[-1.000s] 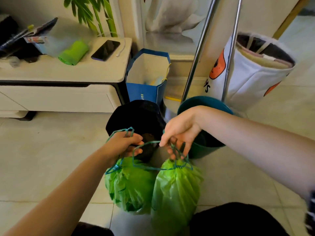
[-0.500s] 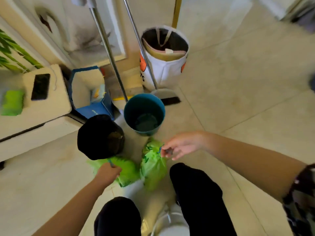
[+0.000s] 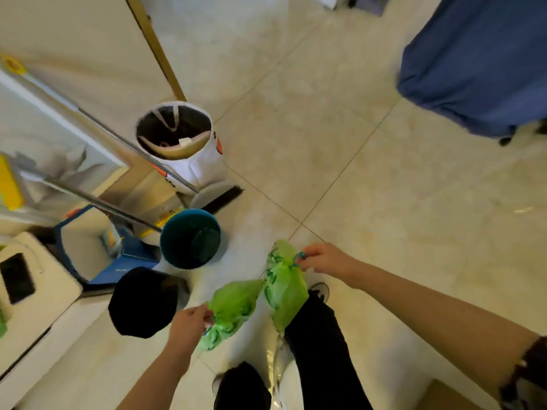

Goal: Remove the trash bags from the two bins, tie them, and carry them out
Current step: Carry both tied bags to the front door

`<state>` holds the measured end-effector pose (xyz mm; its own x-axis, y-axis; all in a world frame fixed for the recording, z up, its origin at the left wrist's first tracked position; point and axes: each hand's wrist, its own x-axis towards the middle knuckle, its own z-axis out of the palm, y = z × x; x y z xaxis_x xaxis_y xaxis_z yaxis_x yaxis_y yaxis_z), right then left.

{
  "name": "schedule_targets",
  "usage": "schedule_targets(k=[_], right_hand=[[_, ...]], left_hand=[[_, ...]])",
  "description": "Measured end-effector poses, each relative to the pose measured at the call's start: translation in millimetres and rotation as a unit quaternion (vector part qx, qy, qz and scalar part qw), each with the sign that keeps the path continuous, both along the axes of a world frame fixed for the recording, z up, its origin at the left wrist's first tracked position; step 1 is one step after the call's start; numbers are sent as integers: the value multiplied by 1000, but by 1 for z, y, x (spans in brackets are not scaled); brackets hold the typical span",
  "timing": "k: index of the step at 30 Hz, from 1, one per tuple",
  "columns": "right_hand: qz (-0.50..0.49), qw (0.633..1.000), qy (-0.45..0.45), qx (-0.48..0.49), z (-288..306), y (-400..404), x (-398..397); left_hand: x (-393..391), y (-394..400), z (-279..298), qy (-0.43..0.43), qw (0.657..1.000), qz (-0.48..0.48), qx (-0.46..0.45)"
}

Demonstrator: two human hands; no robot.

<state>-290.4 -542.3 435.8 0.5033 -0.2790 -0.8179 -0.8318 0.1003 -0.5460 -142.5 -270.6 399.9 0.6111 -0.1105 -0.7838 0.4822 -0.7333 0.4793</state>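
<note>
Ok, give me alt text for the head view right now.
Seen from above, a standing person holds two tied green trash bags, one in the left hand and one in the right hand. A teal bin and a black bin stand on the tiled floor.

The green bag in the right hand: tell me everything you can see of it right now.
The green bag is thin, crinkly plastic with darker green printing. Its neck is gathered shut by a teal drawstring, which the right hand pinches in its grip. The body hangs down, tapering toward the bottom, in front of the person's dark trouser leg. Its left side appears to touch the second green bag. Contents are not visible.
</note>
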Motion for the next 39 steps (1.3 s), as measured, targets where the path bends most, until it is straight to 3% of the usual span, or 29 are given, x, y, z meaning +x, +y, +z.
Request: schedule_targets(k=[11, 19, 22, 26, 39], right_hand=[[-122, 985, -17, -122, 81, -118, -104], [-358, 914, -74, -178, 121, -199, -177], [-449, 872, -101, -165, 129, -223, -202], [-577, 791, -134, -151, 132, -254, -236], [-789, 571, -125, -190, 159, -331, -338]], left_hand=[[-57, -194, 86, -26, 980, -192, -38], [-99, -342, 127, -48, 952, -276, -123], [-116, -393, 139, -38, 941, -300, -153], [-141, -463, 151, -14, 928, -322, -188], [-256, -674, 200, 70, 790, -554, -254]])
